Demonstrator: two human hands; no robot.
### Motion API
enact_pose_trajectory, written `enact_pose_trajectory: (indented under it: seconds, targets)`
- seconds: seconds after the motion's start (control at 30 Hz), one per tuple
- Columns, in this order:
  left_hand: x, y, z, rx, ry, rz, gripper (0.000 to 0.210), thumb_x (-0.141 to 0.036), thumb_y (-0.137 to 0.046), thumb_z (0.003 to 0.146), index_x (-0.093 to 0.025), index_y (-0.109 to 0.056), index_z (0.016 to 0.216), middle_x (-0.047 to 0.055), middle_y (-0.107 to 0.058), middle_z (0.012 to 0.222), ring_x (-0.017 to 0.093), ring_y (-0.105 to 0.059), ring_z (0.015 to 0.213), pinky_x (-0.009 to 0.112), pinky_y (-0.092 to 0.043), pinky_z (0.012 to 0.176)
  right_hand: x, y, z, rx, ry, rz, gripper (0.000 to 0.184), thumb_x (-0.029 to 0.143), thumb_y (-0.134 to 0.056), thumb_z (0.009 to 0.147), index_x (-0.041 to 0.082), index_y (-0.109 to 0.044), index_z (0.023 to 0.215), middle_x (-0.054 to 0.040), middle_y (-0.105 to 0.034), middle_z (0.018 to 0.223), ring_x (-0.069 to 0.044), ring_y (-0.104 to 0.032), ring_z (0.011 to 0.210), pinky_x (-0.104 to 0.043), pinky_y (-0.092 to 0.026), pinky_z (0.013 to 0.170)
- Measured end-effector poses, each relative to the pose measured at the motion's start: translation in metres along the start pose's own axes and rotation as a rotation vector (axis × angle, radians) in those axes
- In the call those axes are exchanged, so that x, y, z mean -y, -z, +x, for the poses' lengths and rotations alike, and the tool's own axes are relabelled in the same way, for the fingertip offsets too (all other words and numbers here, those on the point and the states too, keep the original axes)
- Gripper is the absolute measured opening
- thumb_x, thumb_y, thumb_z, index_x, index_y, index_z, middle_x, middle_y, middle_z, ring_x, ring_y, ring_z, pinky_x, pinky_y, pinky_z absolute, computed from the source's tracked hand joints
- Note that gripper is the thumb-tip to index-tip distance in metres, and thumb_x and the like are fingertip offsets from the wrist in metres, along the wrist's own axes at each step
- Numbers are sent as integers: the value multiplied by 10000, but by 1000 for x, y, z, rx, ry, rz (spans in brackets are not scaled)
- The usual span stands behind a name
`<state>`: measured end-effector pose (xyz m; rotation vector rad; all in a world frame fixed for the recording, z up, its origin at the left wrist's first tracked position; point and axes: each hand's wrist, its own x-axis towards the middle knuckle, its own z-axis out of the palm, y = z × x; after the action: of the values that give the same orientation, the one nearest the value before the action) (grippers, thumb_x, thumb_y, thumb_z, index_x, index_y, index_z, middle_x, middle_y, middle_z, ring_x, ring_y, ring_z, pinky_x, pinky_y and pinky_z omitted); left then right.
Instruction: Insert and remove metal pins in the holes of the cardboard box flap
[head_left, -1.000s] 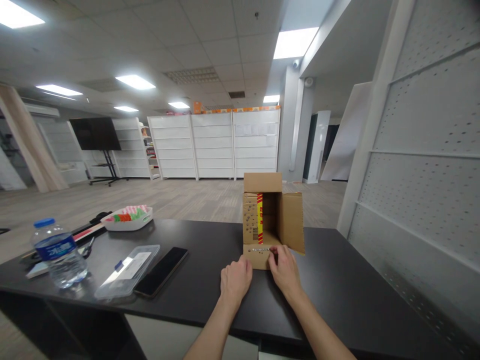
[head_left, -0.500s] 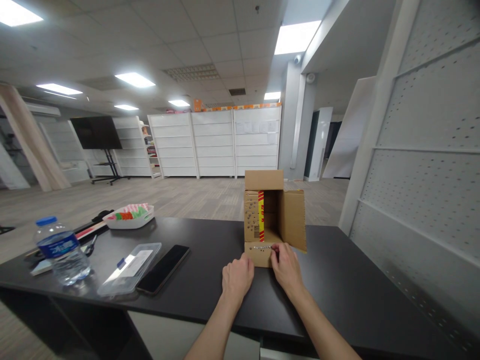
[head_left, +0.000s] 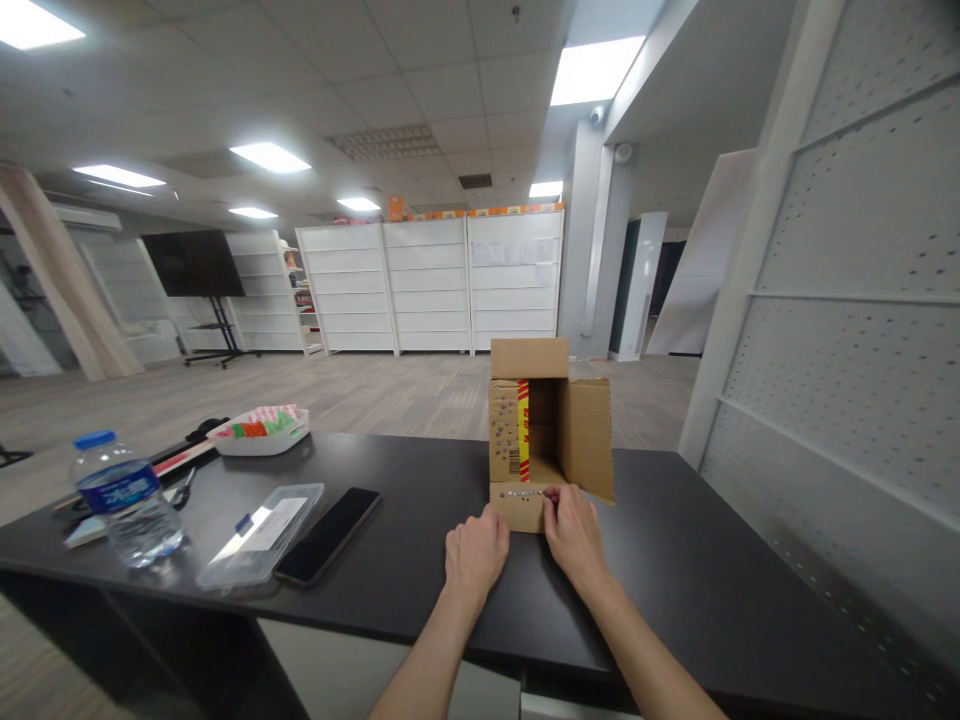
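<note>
A cardboard box (head_left: 508, 430) lies on its side on the black table, its opening towards me and its flaps spread. Small round silvery studs dot its left flap, and a row of them (head_left: 525, 493) runs along the lower flap (head_left: 521, 515). My left hand (head_left: 478, 550) is closed at the left edge of that lower flap, holding it with thumb and bent fingers. At the right end of the row, my right hand (head_left: 574, 525) is closed in a pinch against the flap. Whatever lies between its fingertips is too small and hidden to make out.
Left on the table (head_left: 420, 520) are a black phone (head_left: 330, 535), a clear plastic case (head_left: 262, 535), a water bottle (head_left: 124, 500) and a white tray (head_left: 259, 440) with colourful contents. A perforated white panel (head_left: 847, 300) rises on the right.
Both hands keep their places on the lower flap. The whole view has shifted very slightly; nothing on the table has visibly moved.
</note>
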<state>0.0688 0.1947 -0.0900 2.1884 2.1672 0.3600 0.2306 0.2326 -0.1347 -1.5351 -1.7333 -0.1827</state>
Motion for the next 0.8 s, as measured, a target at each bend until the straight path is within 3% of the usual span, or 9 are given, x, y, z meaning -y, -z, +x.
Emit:
enact_pose_trajectory:
  seconds: [0.8]
  targets:
    - [-1,2,0,23,19,7,355,-336,-280,972,-200,-603,1024,133,-725,900,274,-704,873,378,-482,766,9,-3,2,-76,64,-264,257,256,-331,1000,190,-532,853,-84,-628,810,-218,-574,754,-334,-308,682]
